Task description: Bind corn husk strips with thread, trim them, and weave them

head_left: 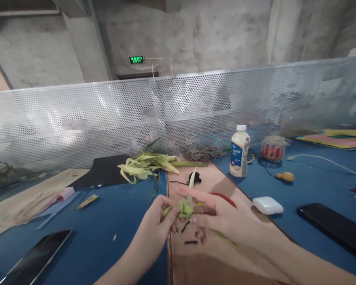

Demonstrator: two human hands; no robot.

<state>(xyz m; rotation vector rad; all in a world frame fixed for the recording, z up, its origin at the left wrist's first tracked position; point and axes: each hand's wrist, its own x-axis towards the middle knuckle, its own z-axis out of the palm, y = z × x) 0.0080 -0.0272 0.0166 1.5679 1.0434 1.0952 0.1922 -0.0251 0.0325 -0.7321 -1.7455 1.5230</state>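
Note:
Pale green corn husk [185, 209], folded into a small bundle, is held up between my two hands over the brown board [207, 259]. Thumb and fingers of my left hand [160, 217] pinch its left side. My right hand [216, 209] has its fingers around the right side, the index finger stretched out along a husk strip [192, 184] that sticks up. Part of the bundle is hidden by my fingers. Beneath the hands lie short black pieces [191, 242]. Just beyond are a black tangle [195, 177] and a red strip [225, 198].
A pile of husks [150, 162] lies behind my hands, beside black paper [103, 170]. To the right stand a bottle [239, 152] and a clear container [273, 148], with a white case [267, 205] and black phone [335, 227] nearer. Another phone [37, 257] lies left. A perforated metal screen [106, 122] borders the table.

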